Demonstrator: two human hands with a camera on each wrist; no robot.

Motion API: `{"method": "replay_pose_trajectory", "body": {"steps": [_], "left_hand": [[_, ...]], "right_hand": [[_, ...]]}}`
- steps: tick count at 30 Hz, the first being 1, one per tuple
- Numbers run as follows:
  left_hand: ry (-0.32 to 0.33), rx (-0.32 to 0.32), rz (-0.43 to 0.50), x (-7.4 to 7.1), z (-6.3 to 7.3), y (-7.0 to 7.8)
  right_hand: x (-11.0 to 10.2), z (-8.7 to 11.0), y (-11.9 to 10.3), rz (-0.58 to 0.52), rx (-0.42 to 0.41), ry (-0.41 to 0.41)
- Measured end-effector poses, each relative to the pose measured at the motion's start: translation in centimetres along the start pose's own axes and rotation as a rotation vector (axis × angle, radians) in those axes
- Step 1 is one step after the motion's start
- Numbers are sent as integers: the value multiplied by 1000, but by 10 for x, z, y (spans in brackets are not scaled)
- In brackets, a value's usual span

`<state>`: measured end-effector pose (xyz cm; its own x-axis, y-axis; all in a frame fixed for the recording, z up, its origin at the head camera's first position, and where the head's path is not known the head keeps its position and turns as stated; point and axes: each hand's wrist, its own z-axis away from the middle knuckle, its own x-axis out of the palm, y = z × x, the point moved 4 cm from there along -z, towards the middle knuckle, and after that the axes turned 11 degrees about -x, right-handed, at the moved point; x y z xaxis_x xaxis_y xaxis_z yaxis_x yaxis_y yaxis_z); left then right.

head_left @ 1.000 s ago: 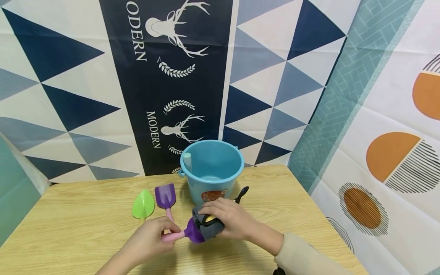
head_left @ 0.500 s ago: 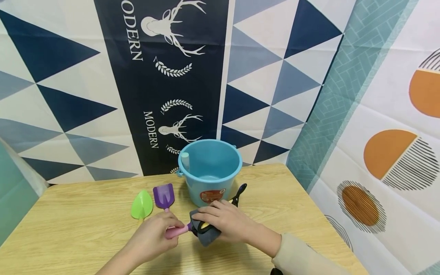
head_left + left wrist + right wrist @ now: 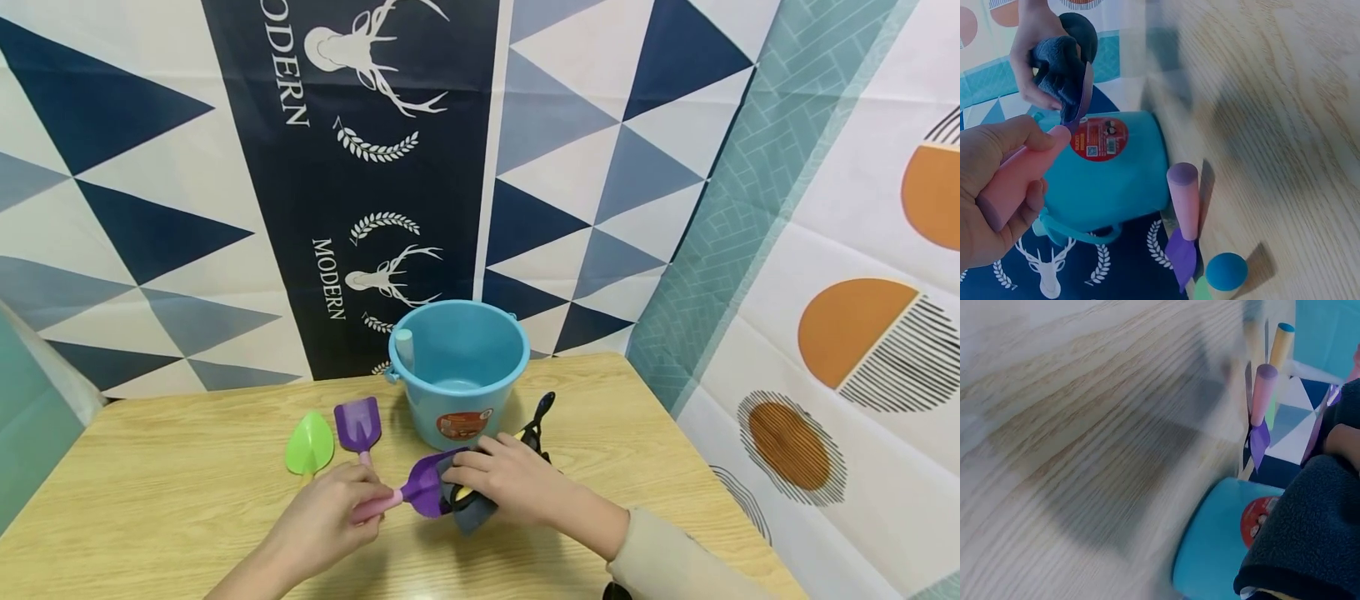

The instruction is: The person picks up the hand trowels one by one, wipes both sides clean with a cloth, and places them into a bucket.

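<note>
On the left side of the wooden table (image 3: 172,500), a green shovel (image 3: 309,443) lies beside a purple shovel (image 3: 357,423), near your left hand (image 3: 330,517), whose fingers curl round the pink handle of a second purple shovel (image 3: 422,492) held above the surface. In front of the blue bucket (image 3: 450,408), your right hand (image 3: 513,479), fingers curled over a dark grey cloth (image 3: 474,517), holds the fabric against the raised blade.
</note>
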<state>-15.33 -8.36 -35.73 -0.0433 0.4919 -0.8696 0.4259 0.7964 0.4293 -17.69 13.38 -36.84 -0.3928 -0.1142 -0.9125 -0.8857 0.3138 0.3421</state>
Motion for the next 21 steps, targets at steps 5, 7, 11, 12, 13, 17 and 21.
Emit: {"method": "replay_pose_trajectory", "body": {"steps": [5,7,11,12,13,17,21], "left_hand": [[40,13,-37,0,2,-3],[30,0,-39,1,1,-3],[-9,-20,-31,3,-2,-1],[-23,-18,-27,4,-2,1],[-33,-11,-25,5,-3,2],[-41,43,-30,7,-4,8],[-10,73,-38,7,-2,7]], "right_hand": [[2,6,6,-3,46,-42],[1,6,6,-7,52,-20],[-4,-1,3,6,23,55],[-6,-3,2,12,10,71],[-7,-6,1,21,-3,79],[-9,-13,-3,57,-26,77],[-13,-16,-4,89,-17,63]]}}
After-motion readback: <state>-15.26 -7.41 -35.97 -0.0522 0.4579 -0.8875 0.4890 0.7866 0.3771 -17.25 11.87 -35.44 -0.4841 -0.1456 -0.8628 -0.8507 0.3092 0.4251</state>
